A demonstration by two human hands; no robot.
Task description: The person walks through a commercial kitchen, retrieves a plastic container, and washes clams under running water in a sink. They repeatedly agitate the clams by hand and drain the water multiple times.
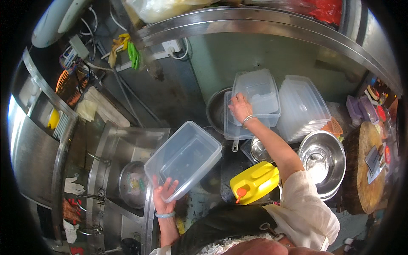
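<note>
My left hand (164,194) grips the near end of a clear plastic storage box (185,159), tilted with its hollow facing up, beside the sink. Farther off, my right hand (240,107) lies on the left side of some stacked clear plastic containers (259,89); its fingertips rest on a container wall, and whether they grip it cannot be told. Beneath these is a flat clear plastic piece (230,130). Right of them stands a tall stack of nested clear plastic boxes (302,108). A yellow plastic jug (255,182) with a red cap lies below my right forearm.
A stainless steel sink (127,143) with taps holds a round metal bowl (130,188) at left. Large steel bowls (338,159) and a thick round wooden chopping block (366,191) stand at right. A metal pan (215,111) sits behind the containers, under a steel shelf edge (255,24).
</note>
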